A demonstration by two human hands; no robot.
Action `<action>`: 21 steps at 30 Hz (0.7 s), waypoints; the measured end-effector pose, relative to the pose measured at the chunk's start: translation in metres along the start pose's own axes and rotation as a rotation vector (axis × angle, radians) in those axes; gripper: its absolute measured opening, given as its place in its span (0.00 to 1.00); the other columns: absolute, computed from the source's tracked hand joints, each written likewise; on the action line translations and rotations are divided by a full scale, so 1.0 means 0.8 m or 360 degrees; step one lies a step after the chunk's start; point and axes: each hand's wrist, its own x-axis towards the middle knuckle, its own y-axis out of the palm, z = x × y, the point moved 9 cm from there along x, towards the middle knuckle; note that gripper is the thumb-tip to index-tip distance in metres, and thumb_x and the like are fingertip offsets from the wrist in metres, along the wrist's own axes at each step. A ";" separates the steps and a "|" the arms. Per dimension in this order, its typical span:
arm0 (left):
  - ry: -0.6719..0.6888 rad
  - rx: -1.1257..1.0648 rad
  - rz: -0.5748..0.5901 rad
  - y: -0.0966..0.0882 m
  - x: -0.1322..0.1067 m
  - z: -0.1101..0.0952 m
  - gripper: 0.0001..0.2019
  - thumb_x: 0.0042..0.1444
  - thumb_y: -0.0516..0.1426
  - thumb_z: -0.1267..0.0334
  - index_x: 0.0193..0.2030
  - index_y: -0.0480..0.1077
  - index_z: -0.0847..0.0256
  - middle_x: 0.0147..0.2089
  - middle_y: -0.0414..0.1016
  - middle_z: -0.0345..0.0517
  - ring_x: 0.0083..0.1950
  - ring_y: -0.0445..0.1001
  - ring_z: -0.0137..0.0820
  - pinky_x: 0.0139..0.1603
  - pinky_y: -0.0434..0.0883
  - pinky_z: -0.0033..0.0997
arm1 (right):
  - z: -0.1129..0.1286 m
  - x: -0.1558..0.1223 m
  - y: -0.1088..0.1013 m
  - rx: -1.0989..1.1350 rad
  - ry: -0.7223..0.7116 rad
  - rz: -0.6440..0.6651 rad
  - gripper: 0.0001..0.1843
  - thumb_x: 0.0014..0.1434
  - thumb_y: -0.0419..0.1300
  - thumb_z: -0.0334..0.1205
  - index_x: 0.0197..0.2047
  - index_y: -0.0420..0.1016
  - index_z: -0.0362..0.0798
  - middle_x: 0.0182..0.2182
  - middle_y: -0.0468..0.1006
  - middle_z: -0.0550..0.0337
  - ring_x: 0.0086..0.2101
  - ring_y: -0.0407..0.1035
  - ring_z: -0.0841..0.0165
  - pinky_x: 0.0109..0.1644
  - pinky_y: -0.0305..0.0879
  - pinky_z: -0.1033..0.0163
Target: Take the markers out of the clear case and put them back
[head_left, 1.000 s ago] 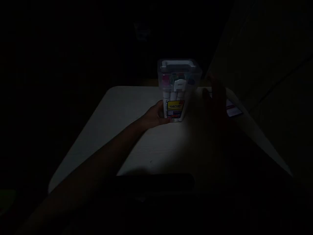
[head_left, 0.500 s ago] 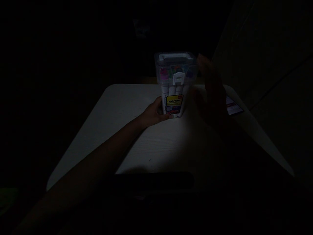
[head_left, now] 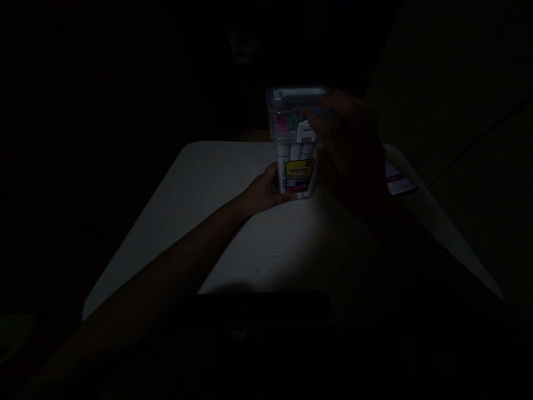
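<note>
A clear plastic marker case (head_left: 295, 150) stands upright near the table's far edge, with a yellow and dark label on its front. White markers with pink and green ends show through its walls. My left hand (head_left: 266, 191) is wrapped around the lower left of the case, its thumb along the bottom front. In deep shadow, my right hand (head_left: 350, 139) reaches over the right side of the lid (head_left: 283, 103), fingers bent and apart. Its fingertips overlap the lid by the white latch (head_left: 306, 131); whether they press on it is too dark to tell.
The white table (head_left: 233, 261) has rounded corners and a dark slot (head_left: 266, 306) along its near side. At its right edge lies a flat phone-like item (head_left: 398, 179). Something green (head_left: 14, 333) shows at the lower left. Surroundings are very dark.
My right hand has moved left from beside the case to over its lid and latch, its fingers bending. My left hand keeps its hold on the case.
</note>
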 end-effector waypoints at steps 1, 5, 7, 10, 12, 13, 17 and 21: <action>0.0003 0.0000 0.0001 0.000 0.000 -0.001 0.40 0.46 0.72 0.50 0.63 0.62 0.61 0.61 0.73 0.59 0.64 0.72 0.52 0.68 0.66 0.61 | 0.000 0.001 -0.002 -0.0004 0.0014 -0.0022 0.35 0.64 0.52 0.53 0.73 0.54 0.73 0.72 0.60 0.72 0.75 0.40 0.51 0.74 0.53 0.32; -0.0010 0.0010 0.0012 0.001 -0.001 -0.004 0.40 0.46 0.72 0.51 0.62 0.62 0.62 0.62 0.72 0.61 0.64 0.72 0.52 0.68 0.67 0.61 | 0.005 0.009 -0.019 0.0004 0.0016 -0.0238 0.26 0.70 0.42 0.48 0.65 0.70 0.63 0.68 0.65 0.62 0.70 0.56 0.58 0.74 0.56 0.43; -0.0029 0.0033 0.0004 0.001 -0.001 -0.005 0.40 0.46 0.72 0.51 0.62 0.62 0.62 0.63 0.72 0.62 0.64 0.72 0.54 0.68 0.66 0.62 | 0.009 0.014 -0.023 0.0029 0.0000 -0.0283 0.25 0.70 0.42 0.47 0.61 0.72 0.62 0.66 0.68 0.59 0.67 0.60 0.58 0.73 0.58 0.44; -0.0041 0.0043 -0.0014 0.000 -0.002 -0.005 0.39 0.46 0.72 0.51 0.61 0.62 0.62 0.63 0.71 0.63 0.66 0.70 0.55 0.69 0.65 0.63 | 0.013 0.019 -0.022 0.0040 0.0005 -0.0227 0.22 0.69 0.47 0.47 0.62 0.71 0.68 0.63 0.70 0.61 0.68 0.58 0.54 0.70 0.62 0.39; -0.0040 0.0021 -0.0014 -0.001 -0.001 -0.004 0.40 0.46 0.72 0.50 0.61 0.62 0.62 0.63 0.71 0.63 0.66 0.70 0.55 0.69 0.65 0.63 | 0.014 0.020 -0.021 0.0035 0.0015 -0.0198 0.21 0.68 0.50 0.49 0.61 0.72 0.69 0.65 0.69 0.62 0.69 0.57 0.53 0.70 0.62 0.38; -0.0042 0.0009 -0.0006 0.000 -0.001 -0.002 0.40 0.46 0.72 0.50 0.61 0.62 0.62 0.63 0.72 0.62 0.66 0.71 0.55 0.69 0.65 0.63 | 0.013 0.018 -0.021 0.0042 0.0026 -0.0207 0.20 0.69 0.50 0.49 0.59 0.74 0.68 0.66 0.68 0.62 0.69 0.56 0.54 0.70 0.62 0.39; -0.0027 -0.0038 0.0003 -0.001 0.000 -0.001 0.40 0.45 0.72 0.50 0.62 0.63 0.61 0.62 0.73 0.60 0.65 0.71 0.55 0.69 0.65 0.63 | 0.013 0.012 -0.019 0.0076 -0.0007 -0.0258 0.22 0.71 0.42 0.46 0.51 0.79 0.61 0.68 0.66 0.62 0.68 0.59 0.60 0.72 0.61 0.47; -0.0042 -0.0048 0.0000 -0.001 -0.001 -0.002 0.41 0.45 0.72 0.49 0.62 0.63 0.61 0.62 0.73 0.59 0.65 0.71 0.53 0.69 0.66 0.61 | 0.009 0.010 -0.013 0.0027 -0.0004 -0.0207 0.23 0.71 0.42 0.45 0.54 0.77 0.61 0.70 0.62 0.62 0.70 0.55 0.61 0.73 0.60 0.46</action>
